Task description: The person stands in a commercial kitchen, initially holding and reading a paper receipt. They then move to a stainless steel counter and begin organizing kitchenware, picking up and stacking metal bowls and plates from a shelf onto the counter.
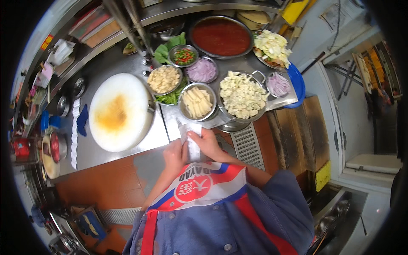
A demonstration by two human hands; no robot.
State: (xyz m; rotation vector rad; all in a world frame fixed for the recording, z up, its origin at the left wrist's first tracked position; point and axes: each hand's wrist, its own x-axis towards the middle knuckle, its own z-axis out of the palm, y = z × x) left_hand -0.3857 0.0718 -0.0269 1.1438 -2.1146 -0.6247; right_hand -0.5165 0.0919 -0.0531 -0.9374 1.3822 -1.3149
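Close to my body, just off the edge of the steel counter [156,145], a narrow strip of white paper [194,147] with faint writing is between my hands. My right hand [206,142] grips its right side with the thumb on top. At its left edge, my left hand [176,153] pinches the paper with curled fingers. Beyond them stand metal bowls of cut pale sticks [197,102], cauliflower florets [244,95], pale diced pieces [163,79], sliced purple onion [202,70] and chopped red and green chillies [184,57]. A thick round white chopping board [119,112], stained orange, lies to the left.
A wide basin of red sauce [222,37] stands at the back, with a heaped plate of cabbage [273,46] right of it. A blue basin [296,86] is at the counter's right end. Below are a floor drain grate [248,146] and stained wooden boards [299,127].
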